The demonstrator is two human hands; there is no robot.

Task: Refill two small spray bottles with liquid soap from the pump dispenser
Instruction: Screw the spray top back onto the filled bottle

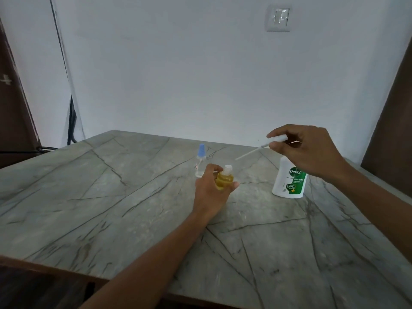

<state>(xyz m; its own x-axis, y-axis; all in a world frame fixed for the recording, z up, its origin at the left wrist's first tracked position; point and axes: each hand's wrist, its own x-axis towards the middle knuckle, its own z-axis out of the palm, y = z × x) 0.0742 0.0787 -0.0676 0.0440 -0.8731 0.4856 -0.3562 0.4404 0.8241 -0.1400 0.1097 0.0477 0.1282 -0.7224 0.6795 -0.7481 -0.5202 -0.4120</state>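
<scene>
Item: yellow bottle point(224, 179), uncapped and upright, near the table's middle. Your left hand point(209, 188) curls fingers and thumb round its body, likely to steady the open neck for filling.
Item: spray head point(275, 140) with thin tube, pinched in the fingertips of your right hand point(307, 150) and held off to the right, leaving that neck free.
Item: clear bottle point(200, 162), blue cap on, just behind the yellow one, apparently awaiting its turn.
Item: soap dispenser point(289, 184), beneath your right hand, top hidden.
Item: table point(111, 197), grey veined stone.
</scene>
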